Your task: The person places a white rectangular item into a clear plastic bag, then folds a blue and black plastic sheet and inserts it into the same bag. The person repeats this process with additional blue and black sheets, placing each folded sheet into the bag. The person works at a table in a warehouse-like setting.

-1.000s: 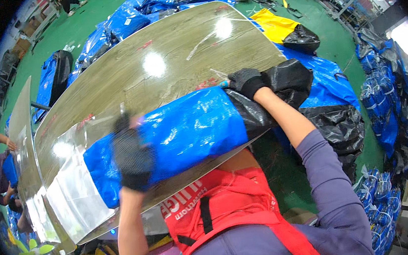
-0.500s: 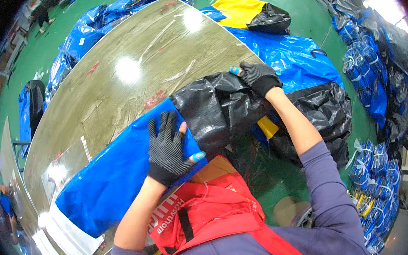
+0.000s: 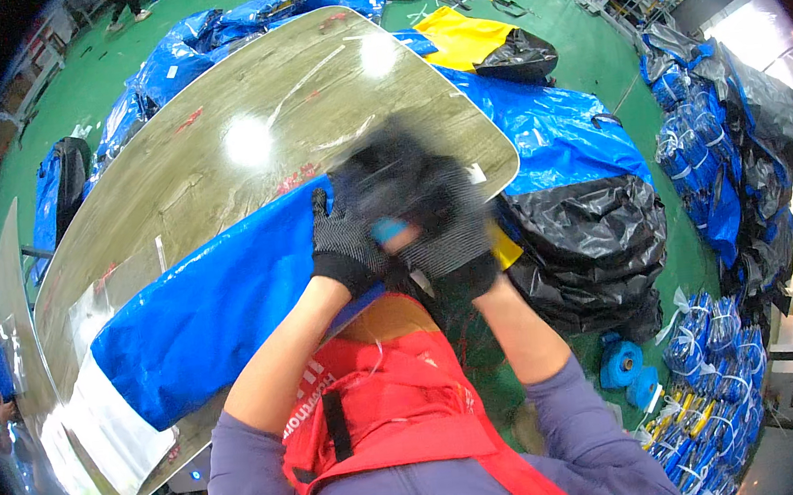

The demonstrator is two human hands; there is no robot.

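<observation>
A long folded blue and black plastic bag (image 3: 218,295) lies along the near side of the wood-patterned table (image 3: 236,100). My left hand (image 3: 348,243), in a dark striped knit glove, rests where the blue part meets the black, its visible fingers stretched upward along the material. Smeared by motion, my gloved right hand (image 3: 452,227) is close beside it, at the black end (image 3: 388,166), which is bunched up and blurred. A blue wrap shows on a digit between the two hands. The right fingers and their grip cannot be made out.
To the right of the table, a blue and black bag (image 3: 587,218) lies on the green floor, with a yellow and black one (image 3: 471,37) beyond. Tied blue bundles (image 3: 716,349) and blue spools (image 3: 621,364) stand at right. Clear plastic (image 3: 95,414) covers the table's left corner.
My right hand has moved left from the black end's far side to beside my left hand, and the black part has been drawn in with it. My left hand has shifted slightly right.
</observation>
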